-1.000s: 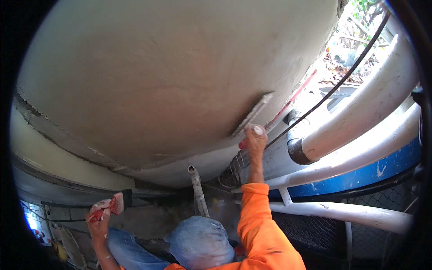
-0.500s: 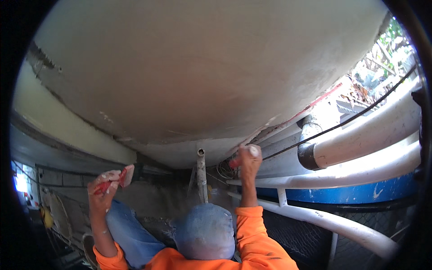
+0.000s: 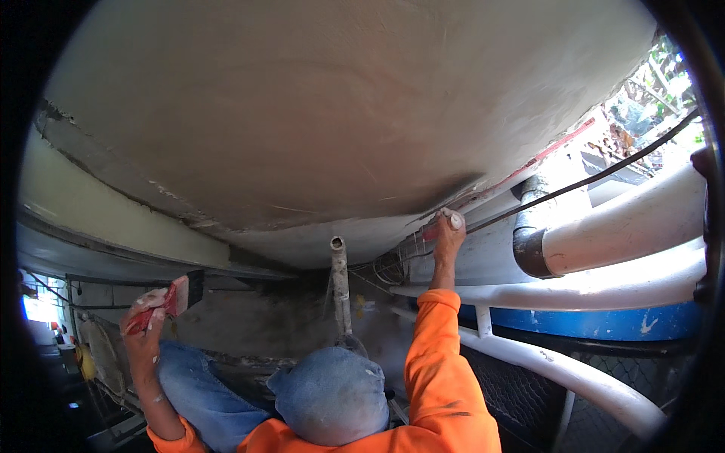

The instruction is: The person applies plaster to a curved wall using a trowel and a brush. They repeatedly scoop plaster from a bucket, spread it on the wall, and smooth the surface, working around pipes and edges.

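Observation:
My left hand (image 3: 143, 323), closed and smeared with pale filler, holds a red-handled putty knife (image 3: 180, 296) at the lower left, its wide blade up and clear of the ceiling. My right hand (image 3: 451, 240) is raised to the right edge of the smooth grey-beige ceiling surface (image 3: 340, 136). Its fingers wrap round a red tool (image 3: 431, 232) with a pale, rounded end showing above the fist; the fist hides most of that tool, so its exact kind cannot be made out. A dark streak crosses the ceiling just above this hand.
An upright pipe (image 3: 340, 287) stands ahead of my bent, jeans-clad knees. White pipes (image 3: 574, 372) and a thick duct-like pipe (image 3: 627, 226) run along the right, with a black cable (image 3: 581, 202) across them. A pale beam (image 3: 113, 208) borders the ceiling at left.
My right hand has moved right and up along the ceiling edge with its tool. The left hand has shifted left, and its putty knife's blade now shows a dark face.

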A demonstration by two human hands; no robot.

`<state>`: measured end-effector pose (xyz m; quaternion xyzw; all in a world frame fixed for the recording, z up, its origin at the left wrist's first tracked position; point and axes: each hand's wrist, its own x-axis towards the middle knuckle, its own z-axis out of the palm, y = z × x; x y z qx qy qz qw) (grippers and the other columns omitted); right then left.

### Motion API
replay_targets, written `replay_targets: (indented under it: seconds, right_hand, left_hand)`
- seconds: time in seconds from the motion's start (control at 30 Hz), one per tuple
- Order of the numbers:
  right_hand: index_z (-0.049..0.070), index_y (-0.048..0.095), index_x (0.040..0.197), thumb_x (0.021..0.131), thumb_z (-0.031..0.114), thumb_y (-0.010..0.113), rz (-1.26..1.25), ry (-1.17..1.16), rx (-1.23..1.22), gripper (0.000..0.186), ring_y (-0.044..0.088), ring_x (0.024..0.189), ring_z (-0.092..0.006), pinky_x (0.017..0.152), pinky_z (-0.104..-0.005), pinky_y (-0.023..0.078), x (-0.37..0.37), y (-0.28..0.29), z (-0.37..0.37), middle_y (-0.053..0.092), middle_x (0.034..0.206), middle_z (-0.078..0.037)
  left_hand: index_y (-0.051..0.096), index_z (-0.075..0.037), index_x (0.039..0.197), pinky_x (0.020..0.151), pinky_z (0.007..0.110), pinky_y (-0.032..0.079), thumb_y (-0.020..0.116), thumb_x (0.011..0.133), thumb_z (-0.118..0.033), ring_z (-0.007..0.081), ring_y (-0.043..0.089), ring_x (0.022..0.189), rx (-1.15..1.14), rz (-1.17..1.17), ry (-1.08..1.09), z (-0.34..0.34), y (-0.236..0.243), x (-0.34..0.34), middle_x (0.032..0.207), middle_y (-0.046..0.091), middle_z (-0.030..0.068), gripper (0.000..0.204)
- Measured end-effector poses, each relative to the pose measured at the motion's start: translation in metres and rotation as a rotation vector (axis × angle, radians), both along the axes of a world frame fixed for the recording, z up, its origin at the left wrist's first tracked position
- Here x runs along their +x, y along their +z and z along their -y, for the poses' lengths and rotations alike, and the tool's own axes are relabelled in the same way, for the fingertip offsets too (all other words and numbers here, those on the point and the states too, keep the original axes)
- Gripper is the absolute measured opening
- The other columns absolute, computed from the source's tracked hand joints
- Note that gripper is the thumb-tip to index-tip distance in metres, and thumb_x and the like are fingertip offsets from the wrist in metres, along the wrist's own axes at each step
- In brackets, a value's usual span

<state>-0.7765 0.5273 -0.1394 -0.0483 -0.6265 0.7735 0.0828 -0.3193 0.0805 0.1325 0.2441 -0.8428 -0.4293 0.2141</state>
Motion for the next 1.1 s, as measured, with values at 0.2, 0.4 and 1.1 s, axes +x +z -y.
replay_targets:
  seconds: [0.2,0.4,1.1]
  right_hand:
    - [0.007,0.069,0.098,0.089,0.006,0.080,0.006,0.058,0.144,0.014,0.058,0.071,-0.0072,0.064,-0.0242,0.049,0.019,0.000,0.047,0.067,0.085,0.000]
    - [0.006,0.071,0.097,0.086,0.006,0.081,-0.112,0.167,0.348,0.015,0.064,0.080,-0.0101,0.075,-0.0284,0.054,0.103,0.037,0.171,0.068,0.082,0.001]
    - [0.007,0.056,0.085,0.093,0.019,0.079,0.356,0.214,0.231,0.028,0.052,0.041,-0.0143,0.040,-0.0295,0.040,0.227,0.070,0.020,0.057,0.061,-0.004]
  left_hand:
    - [0.065,-0.002,0.116,0.107,0.039,0.047,0.070,0.098,-0.006,0.0235,0.065,0.117,0.029,0.028,0.100,0.007,0.007,0.023,0.123,0.070,0.0142,0.019]
    - [0.070,-0.001,0.114,0.106,0.038,0.047,0.070,0.098,-0.009,0.0223,0.065,0.116,0.029,0.033,0.031,-0.005,0.009,-0.006,0.120,0.072,0.0114,0.019]
    - [0.074,-0.001,0.109,0.098,0.039,0.054,0.071,0.092,0.002,0.0255,0.070,0.110,0.011,-0.117,-0.296,-0.017,0.029,-0.057,0.116,0.074,0.0158,0.017]
